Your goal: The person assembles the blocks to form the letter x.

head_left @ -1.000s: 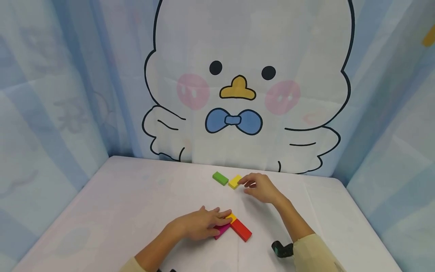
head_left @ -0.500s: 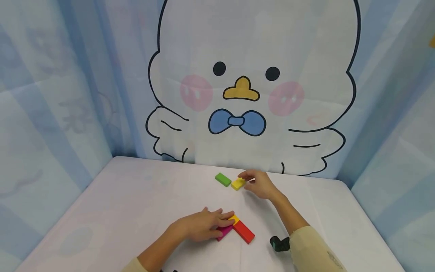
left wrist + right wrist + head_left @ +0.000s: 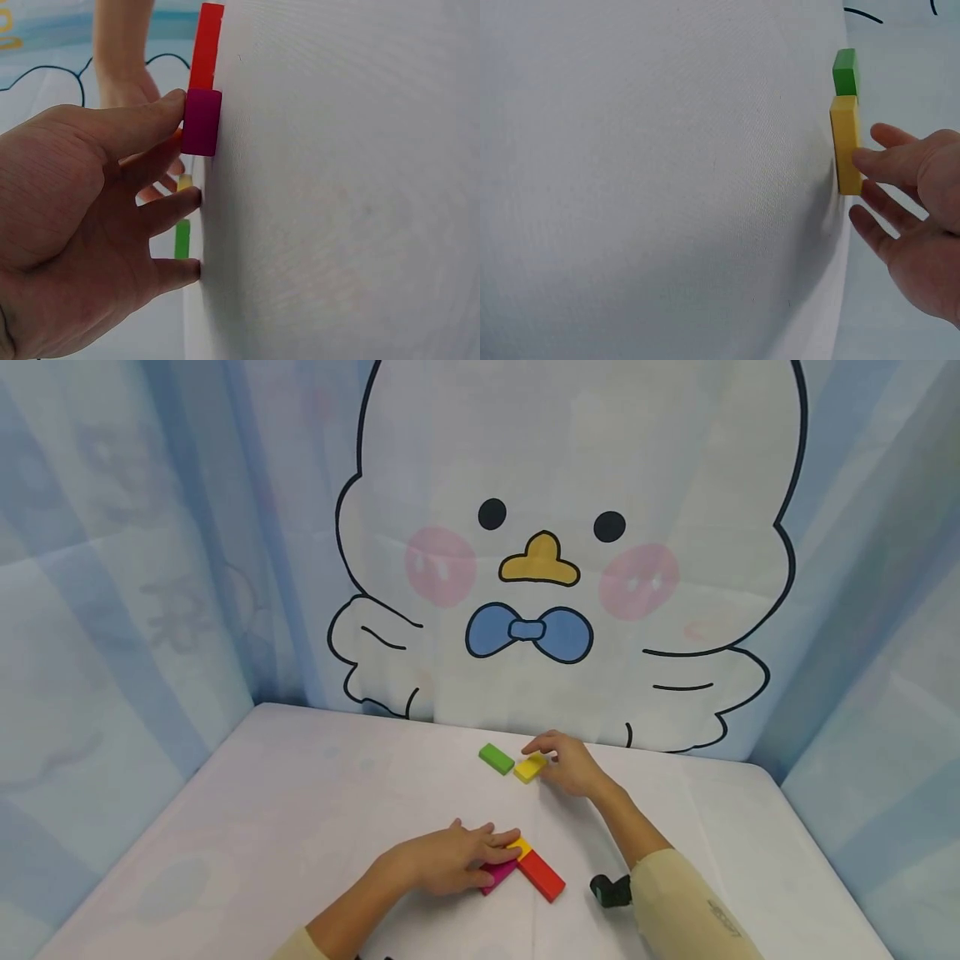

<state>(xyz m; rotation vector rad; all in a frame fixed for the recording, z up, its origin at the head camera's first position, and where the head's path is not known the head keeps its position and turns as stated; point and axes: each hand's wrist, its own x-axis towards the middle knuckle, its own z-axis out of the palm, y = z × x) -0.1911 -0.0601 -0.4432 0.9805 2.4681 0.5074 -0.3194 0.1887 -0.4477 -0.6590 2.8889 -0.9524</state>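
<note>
In the head view my left hand (image 3: 450, 860) lies low over the table with its fingers spread. Its thumb touches a magenta block (image 3: 498, 875), while two fingertips reach an orange-yellow block (image 3: 523, 847) mostly covered by them. A red block (image 3: 542, 877) meets these two at a corner and slants toward the front right. Farther back, my right hand (image 3: 570, 767) is at a yellow block (image 3: 529, 768). In the right wrist view the thumb tip overlaps this yellow block's side, with the other fingers loosely bent behind it. A green block (image 3: 497, 758) sits close to the left.
A white cloth covers the table (image 3: 315, 793). Behind it hangs a curtain (image 3: 450, 685) printed with a white bird wearing a blue bow tie. A dark device (image 3: 611, 891) is beside the right sleeve (image 3: 686, 906).
The right hand has moved a little left and back, coming in around the yellow block. The left hand has stayed at its blocks. The whole head view has shifted slightly.
</note>
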